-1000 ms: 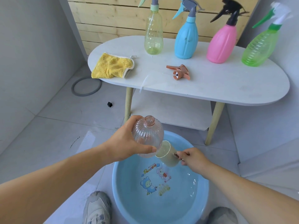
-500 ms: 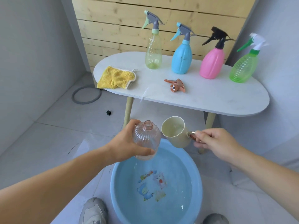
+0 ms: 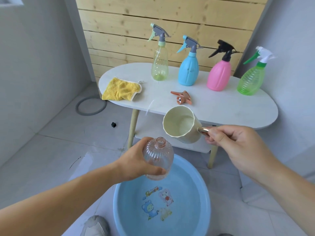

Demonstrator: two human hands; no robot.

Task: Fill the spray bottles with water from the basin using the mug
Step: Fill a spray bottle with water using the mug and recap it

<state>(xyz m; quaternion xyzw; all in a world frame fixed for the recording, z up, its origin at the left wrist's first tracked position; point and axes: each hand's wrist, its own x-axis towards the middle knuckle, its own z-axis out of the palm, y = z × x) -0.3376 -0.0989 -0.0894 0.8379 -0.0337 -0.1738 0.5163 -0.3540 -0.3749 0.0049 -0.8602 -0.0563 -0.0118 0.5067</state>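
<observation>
My left hand point(image 3: 136, 163) grips a clear pinkish ribbed bottle point(image 3: 158, 159) with its neck uncapped, held upright over the far rim of the blue basin point(image 3: 119, 201), which holds water. My right hand point(image 3: 238, 147) holds a cream mug point(image 3: 180, 126) by its copper handle, tilted with its mouth toward me, above and to the right of the bottle's neck. Some water shows inside the mug. The bottle's orange spray head point(image 3: 182, 97) lies on the white table point(image 3: 230, 109).
On the table stand several capped spray bottles: pale yellow-green point(image 3: 159, 65), blue point(image 3: 188, 70), pink point(image 3: 219, 75) and green point(image 3: 251, 79). A yellow cloth point(image 3: 121, 90) lies at the table's left end. A grey ring point(image 3: 91, 106) lies on the floor. My shoe point(image 3: 95, 225) is beside the basin.
My right hand lifted the mug out of the basin up to the level above the bottle's neck. The bottle stayed in my left hand over the basin.
</observation>
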